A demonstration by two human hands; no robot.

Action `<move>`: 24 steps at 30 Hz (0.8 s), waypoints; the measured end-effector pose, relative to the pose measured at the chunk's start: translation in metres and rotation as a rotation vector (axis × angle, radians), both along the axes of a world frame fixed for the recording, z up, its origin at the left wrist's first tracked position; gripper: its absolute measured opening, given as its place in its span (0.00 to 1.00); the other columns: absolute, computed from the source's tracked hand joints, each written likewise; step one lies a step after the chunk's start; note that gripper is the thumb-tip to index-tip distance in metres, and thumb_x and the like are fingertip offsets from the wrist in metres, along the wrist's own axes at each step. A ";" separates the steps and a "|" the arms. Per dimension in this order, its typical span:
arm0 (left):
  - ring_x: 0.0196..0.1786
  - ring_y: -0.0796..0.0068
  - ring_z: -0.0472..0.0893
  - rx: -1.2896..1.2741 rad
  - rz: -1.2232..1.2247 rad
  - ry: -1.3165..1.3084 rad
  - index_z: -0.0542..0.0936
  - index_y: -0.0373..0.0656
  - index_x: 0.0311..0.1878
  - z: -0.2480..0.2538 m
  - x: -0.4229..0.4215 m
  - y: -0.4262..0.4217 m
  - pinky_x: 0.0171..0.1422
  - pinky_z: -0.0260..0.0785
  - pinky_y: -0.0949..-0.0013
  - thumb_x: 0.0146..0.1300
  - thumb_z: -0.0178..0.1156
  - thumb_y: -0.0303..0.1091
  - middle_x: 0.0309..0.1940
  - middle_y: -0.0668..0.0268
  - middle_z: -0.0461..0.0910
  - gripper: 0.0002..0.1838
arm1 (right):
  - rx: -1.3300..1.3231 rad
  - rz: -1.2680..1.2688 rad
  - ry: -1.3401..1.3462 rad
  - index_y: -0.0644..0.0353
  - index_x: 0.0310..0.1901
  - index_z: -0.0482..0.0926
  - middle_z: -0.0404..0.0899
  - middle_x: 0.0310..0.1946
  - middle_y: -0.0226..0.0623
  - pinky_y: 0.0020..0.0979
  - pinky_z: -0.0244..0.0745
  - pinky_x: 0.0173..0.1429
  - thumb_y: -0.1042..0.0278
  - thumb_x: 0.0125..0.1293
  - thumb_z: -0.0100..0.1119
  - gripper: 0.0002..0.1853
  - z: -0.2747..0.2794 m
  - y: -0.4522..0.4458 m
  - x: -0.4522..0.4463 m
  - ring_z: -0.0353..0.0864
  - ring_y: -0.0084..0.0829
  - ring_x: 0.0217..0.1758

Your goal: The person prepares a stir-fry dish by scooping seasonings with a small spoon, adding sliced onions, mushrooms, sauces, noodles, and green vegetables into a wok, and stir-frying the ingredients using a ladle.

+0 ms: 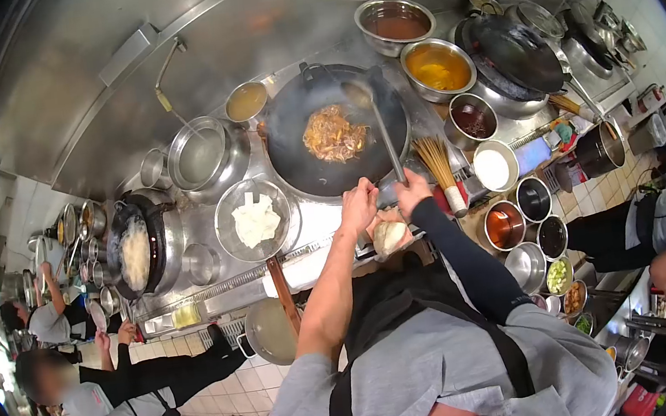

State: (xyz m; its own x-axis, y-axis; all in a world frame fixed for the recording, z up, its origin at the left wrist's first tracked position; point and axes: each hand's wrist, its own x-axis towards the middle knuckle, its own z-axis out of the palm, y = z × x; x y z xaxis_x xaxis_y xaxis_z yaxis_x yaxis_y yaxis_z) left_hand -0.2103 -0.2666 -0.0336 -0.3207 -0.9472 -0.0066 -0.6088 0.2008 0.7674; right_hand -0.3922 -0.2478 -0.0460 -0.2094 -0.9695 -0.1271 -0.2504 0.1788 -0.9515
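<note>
Browned shredded food (334,134) lies in the middle of a large black wok (295,167), with faint steam above it. My right hand (412,192) is closed round the end of a long metal ladle handle (387,138); the ladle's bowl rests inside the wok at its upper right. At the wok's near rim is my left hand (359,205), its fingers bent together; what they grip, if anything, is too small to tell. A pale crumpled cloth (390,237) lies just below, between my hands.
Left of the wok stand a strainer with white pieces (255,219), a pot (199,153) and another wok (136,255). To the right are a bamboo brush (436,165), a yellow liquid bowl (438,67) and several sauce containers (504,224). People work at both sides.
</note>
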 end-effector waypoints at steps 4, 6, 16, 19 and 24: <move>0.46 0.47 0.82 0.015 0.013 0.039 0.73 0.42 0.45 0.013 0.002 0.008 0.59 0.65 0.51 0.73 0.57 0.35 0.37 0.53 0.84 0.08 | 0.051 0.152 0.200 0.64 0.55 0.77 0.83 0.35 0.58 0.48 0.77 0.50 0.65 0.61 0.59 0.21 0.007 -0.046 0.010 0.83 0.59 0.43; 0.45 0.46 0.82 -0.010 0.029 0.050 0.73 0.41 0.44 0.016 0.002 0.010 0.57 0.67 0.50 0.72 0.59 0.34 0.36 0.52 0.84 0.08 | -0.101 0.379 0.374 0.61 0.59 0.76 0.83 0.35 0.57 0.48 0.78 0.51 0.64 0.62 0.59 0.23 0.011 -0.047 -0.022 0.83 0.59 0.43; 0.38 0.47 0.84 0.077 0.109 0.167 0.76 0.37 0.41 0.017 -0.010 0.003 0.46 0.74 0.52 0.68 0.63 0.31 0.31 0.50 0.83 0.08 | 0.000 0.136 0.533 0.51 0.70 0.73 0.85 0.36 0.55 0.46 0.81 0.46 0.71 0.62 0.58 0.31 -0.015 0.080 -0.085 0.86 0.51 0.39; 0.36 0.48 0.84 -0.043 0.113 0.188 0.76 0.37 0.40 0.023 -0.012 0.012 0.44 0.75 0.53 0.68 0.62 0.31 0.30 0.50 0.83 0.08 | -0.058 0.023 0.290 0.63 0.71 0.69 0.83 0.43 0.54 0.36 0.78 0.49 0.76 0.62 0.59 0.32 -0.052 0.109 -0.059 0.85 0.41 0.41; 0.50 0.46 0.80 -0.161 0.068 -0.029 0.77 0.37 0.46 0.024 -0.011 0.013 0.59 0.71 0.51 0.67 0.63 0.28 0.45 0.49 0.81 0.08 | -0.136 0.276 0.042 0.52 0.73 0.68 0.79 0.28 0.39 0.33 0.75 0.33 0.73 0.68 0.57 0.31 -0.001 0.112 -0.076 0.79 0.34 0.26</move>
State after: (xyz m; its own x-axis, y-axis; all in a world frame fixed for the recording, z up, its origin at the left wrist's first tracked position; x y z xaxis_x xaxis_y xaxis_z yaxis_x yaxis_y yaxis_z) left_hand -0.2212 -0.2535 -0.0092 -0.2576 -0.9563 0.1385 -0.6464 0.2771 0.7109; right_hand -0.4684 -0.1357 -0.0475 0.0617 -0.9980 0.0104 -0.3114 -0.0292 -0.9498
